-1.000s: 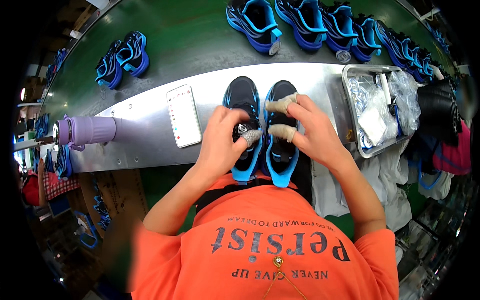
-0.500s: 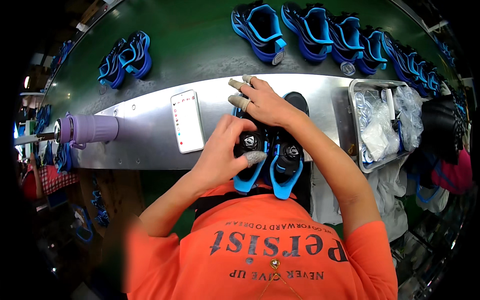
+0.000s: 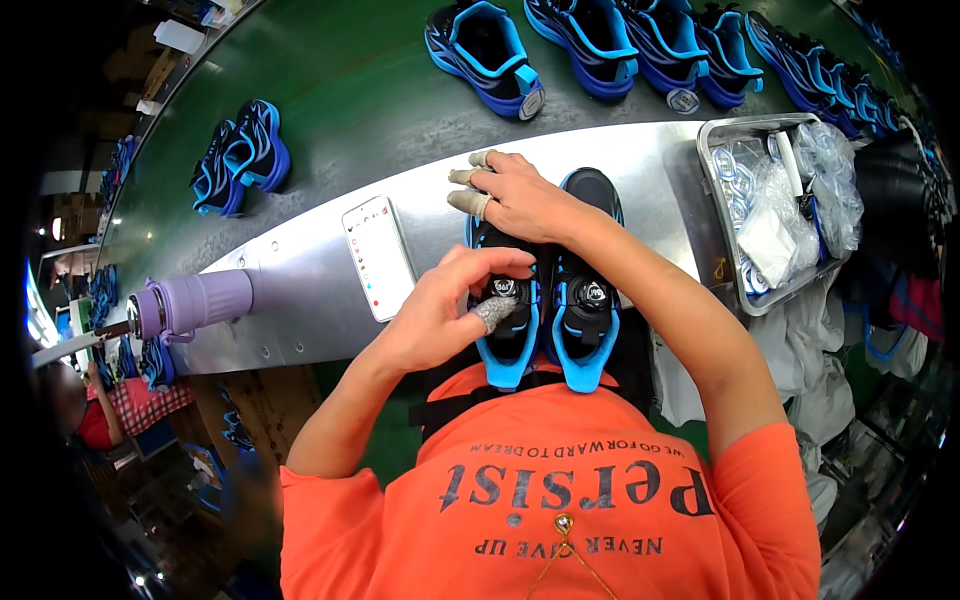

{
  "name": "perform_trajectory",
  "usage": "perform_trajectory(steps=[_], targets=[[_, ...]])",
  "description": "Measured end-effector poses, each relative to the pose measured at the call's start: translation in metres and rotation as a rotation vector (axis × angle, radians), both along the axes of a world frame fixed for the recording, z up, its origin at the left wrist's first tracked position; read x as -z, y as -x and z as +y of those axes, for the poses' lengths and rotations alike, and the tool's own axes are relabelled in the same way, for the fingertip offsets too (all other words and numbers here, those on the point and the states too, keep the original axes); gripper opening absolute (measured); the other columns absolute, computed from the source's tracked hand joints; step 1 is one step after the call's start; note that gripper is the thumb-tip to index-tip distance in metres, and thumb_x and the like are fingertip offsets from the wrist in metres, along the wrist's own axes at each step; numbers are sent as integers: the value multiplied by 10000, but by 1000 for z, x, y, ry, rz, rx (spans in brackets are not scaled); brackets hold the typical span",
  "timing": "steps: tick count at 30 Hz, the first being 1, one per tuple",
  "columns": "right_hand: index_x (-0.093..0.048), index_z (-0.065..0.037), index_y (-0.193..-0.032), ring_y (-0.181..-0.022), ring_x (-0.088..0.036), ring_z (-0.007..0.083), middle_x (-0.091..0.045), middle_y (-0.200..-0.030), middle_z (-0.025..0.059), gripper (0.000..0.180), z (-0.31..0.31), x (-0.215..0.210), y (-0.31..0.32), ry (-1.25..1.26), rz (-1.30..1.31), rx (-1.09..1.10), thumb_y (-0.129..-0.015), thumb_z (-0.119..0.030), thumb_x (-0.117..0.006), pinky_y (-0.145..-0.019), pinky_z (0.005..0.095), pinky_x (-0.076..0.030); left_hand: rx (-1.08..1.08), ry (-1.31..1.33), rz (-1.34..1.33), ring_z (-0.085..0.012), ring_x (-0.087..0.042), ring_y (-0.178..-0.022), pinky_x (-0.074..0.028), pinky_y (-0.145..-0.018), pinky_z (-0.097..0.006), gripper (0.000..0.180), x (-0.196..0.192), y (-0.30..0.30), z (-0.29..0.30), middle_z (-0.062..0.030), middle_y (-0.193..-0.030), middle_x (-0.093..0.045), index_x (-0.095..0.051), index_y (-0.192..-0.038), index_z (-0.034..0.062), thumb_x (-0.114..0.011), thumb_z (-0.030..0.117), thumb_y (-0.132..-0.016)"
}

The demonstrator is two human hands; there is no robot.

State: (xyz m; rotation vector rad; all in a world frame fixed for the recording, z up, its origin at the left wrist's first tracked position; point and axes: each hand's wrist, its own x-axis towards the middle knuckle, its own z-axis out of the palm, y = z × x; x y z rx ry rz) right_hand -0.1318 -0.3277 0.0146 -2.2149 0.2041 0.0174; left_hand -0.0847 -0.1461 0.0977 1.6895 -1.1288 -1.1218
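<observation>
A pair of black-and-blue sneakers sits side by side on the metal surface (image 3: 300, 290) right in front of the person, heels toward the body and toes pointing away. The left hand (image 3: 445, 310) is pinched on the round lacing dial (image 3: 505, 288) atop the left sneaker (image 3: 505, 340), thumb and fingers closed around it, with a grey fingertip cover on one finger. The right hand (image 3: 525, 200) reaches across and presses flat on the toe end of that same sneaker, fingers extended and several tips wrapped in pale tape, not closed around anything. The right sneaker (image 3: 590, 320) lies touching its mate, its own dial uncovered. To the left on the surface lie a white smartphone (image 3: 378, 257), screen up, and farther left a lavender bottle (image 3: 195, 303) on its side. To the right stands a metal tray (image 3: 715, 195) holding clear plastic bags. Beyond the surface, more blue sneakers (image 3: 600, 40) rest on a green conveyor belt (image 3: 360, 100).
</observation>
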Motion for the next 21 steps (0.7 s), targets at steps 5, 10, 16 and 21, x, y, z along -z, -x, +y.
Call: perform_trajectory(steps=[5,10,16,21], targets=[[-624,-101,-1312,-1302,-426,394,-499,-1390,211,473,-3,5,4,-6,-25,34,-978,-426,-539,-1111,452,-339,-164,15,-377,-160,-464,-831,-415,-788,-270,509,3,23,-2,-40,-1060,-571,-559,-1309,49,-695,60,-818],[-647,-99,-1284,-1304,-425,394,-494,-1399,210,456,-2,0,1,-46,-12,20,-970,-417,-559,-1109,452,-341,-53,10,152,-135,-560,-1049,-438,-881,-261,453,23,2,3,-48,-1091,-579,-623,-1249,22,-745,60,-815],[-673,-191,-1262,-1222,-490,359,-569,-1284,181,364,-8,5,10,12,-214,82,-914,-297,-655,-1041,431,-404,202,-6,-141,-207,-562,-1045,-462,-898,-324,379,-9,-16,-8,-60,-1129,-651,-641,-1240,30,-682,59,-865],[-690,-187,-1235,-1001,-554,291,-565,-987,135,388,-25,-53,53,-254,-36,-247,-860,-281,-711,-900,386,-448,-427,-312,355,-142,-614,-772,-523,-707,-288,254,-11,27,45,-108,-1073,-685,-629,-1180,-14,-595,75,-945]])
